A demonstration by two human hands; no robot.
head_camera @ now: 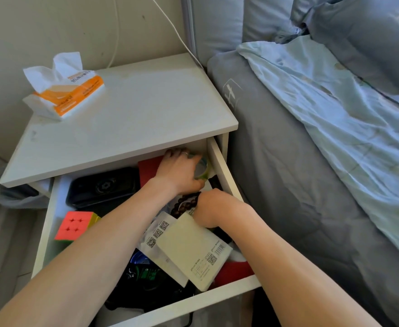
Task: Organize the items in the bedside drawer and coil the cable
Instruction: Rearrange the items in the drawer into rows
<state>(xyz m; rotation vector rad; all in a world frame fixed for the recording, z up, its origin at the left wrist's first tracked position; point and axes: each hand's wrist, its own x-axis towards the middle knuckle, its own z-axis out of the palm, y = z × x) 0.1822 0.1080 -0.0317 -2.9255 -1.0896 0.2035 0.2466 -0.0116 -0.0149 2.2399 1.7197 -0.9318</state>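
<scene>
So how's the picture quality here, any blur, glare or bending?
Head view: daylight brightens the blanket; the open drawer lies in shade under the tabletop; wide-angle bending curves the edges; the hands, left and right, look slightly soft.

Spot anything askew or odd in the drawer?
Yes. The pale box lies tilted, propped on white packets and other clutter instead of flat. The cube sits skewed by the drawer wall. Nothing spilled or damaged shows.
</scene>
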